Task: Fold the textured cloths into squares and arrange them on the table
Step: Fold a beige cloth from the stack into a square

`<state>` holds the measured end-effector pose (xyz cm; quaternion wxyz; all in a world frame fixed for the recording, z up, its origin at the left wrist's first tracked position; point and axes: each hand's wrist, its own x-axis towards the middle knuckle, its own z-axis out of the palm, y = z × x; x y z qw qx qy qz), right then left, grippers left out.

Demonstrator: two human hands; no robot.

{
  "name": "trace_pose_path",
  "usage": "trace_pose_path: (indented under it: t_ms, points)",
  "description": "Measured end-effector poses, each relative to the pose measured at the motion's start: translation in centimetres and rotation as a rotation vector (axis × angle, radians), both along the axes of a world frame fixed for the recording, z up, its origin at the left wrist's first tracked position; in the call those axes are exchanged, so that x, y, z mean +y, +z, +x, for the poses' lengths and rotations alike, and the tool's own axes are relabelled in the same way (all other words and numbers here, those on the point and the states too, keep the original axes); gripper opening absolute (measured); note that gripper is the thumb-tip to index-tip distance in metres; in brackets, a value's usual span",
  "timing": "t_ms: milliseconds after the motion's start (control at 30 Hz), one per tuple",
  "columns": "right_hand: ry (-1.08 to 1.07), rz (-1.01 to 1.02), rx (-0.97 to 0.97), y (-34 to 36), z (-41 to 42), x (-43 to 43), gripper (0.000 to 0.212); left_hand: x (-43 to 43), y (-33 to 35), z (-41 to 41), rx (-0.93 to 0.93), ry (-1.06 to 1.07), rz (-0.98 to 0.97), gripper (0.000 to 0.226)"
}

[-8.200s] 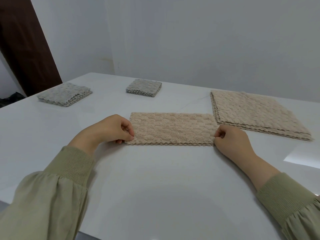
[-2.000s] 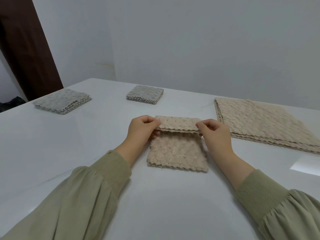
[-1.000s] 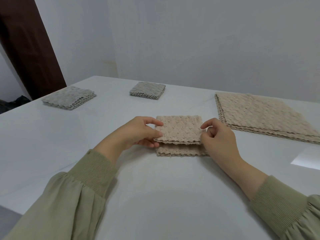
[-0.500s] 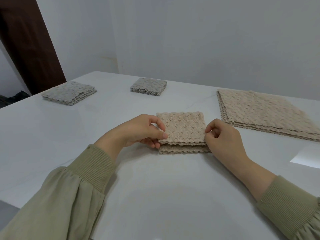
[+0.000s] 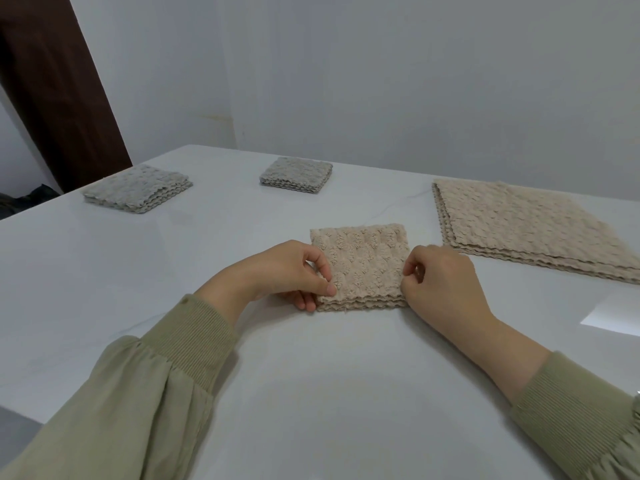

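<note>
A beige textured cloth (image 5: 363, 261), folded into a small square, lies flat on the white table (image 5: 329, 393) in front of me. My left hand (image 5: 287, 271) pinches its near left corner, thumb on top and fingers underneath. My right hand (image 5: 440, 282) pinches the near right corner with curled fingers. A stack of unfolded beige cloths (image 5: 526, 226) lies to the right. Two folded grey cloth squares sit farther back: a larger pile (image 5: 138, 192) at the left and a smaller one (image 5: 296, 175) at the centre.
A dark brown door (image 5: 48, 88) stands at the far left beyond the table's left edge. A grey wall runs behind the table. Bare tabletop lies between me and the folded cloth.
The far half of the beige cloth was brought down toward me, making a square. Both hands have pressed the top layer onto the lower one at the near edge.
</note>
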<state>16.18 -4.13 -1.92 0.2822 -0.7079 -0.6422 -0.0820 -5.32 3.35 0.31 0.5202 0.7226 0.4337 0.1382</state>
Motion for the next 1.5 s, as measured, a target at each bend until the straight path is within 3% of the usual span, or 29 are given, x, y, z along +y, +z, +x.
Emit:
trace_pose_path:
  t_ms: [100, 167, 267, 400, 467, 667, 900, 1067, 1133, 1300, 1400, 1500]
  points:
    - [0.077, 0.251, -0.039, 1.2, -1.0, 0.6, 0.016, 0.0, 0.0, 0.1, -0.003, -0.009, -0.002, 0.018]
    - [0.148, 0.247, 0.003, 2.2, -2.1, 1.4, 0.024, 0.0, 0.0, 0.1, 0.001, -0.013, 0.001, 0.018]
    - [0.205, 0.007, 0.048, 2.1, -3.6, 3.1, 0.032, 0.1, 0.0, 0.1, 0.008, -0.013, 0.004, 0.018]
    - [0.192, -0.363, -0.11, 0.0, -3.7, 4.9, 0.049, 0.2, 0.1, -0.1, 0.01, -0.026, -0.025, 0.017]
    - [0.163, -0.435, -0.121, -0.5, -3.5, 5.1, 0.053, 0.3, 0.3, -0.1, -0.007, -0.008, -0.034, 0.013]
    - [0.148, -0.452, -0.17, -0.5, -3.8, 5.0, 0.056, 2.2, -1.2, 2.4, -0.189, 0.546, 0.167, 0.026]
    - [0.148, -0.449, -0.174, -0.6, -3.8, 4.9, 0.055, 2.9, -2.7, 4.6, -0.074, 0.685, 0.375, 0.016]
    - [0.133, -0.478, -0.13, -0.6, -3.4, 4.7, 0.054, 2.2, -2.5, 5.0, 0.172, 0.623, 0.596, 0.017]
    - [0.129, -0.388, -0.105, -0.6, -3.4, 4.3, 0.053, 1.8, -2.2, 4.9, 0.261, 0.599, 0.705, 0.02]
    - [0.092, 0.019, -0.025, 0.2, -2.9, 3.5, 0.055, 1.4, -1.6, 3.6, 0.11, 0.464, 1.018, 0.029]
    - [0.097, -0.155, -0.076, -0.5, -2.5, 4.0, 0.05, 0.9, -1.7, 4.2, 0.288, 0.196, 0.991, 0.041]
    - [0.093, -0.399, -0.086, -1.1, -1.9, 4.4, 0.05, 0.8, -2.6, 4.7, 0.557, -0.038, 0.789, 0.051]
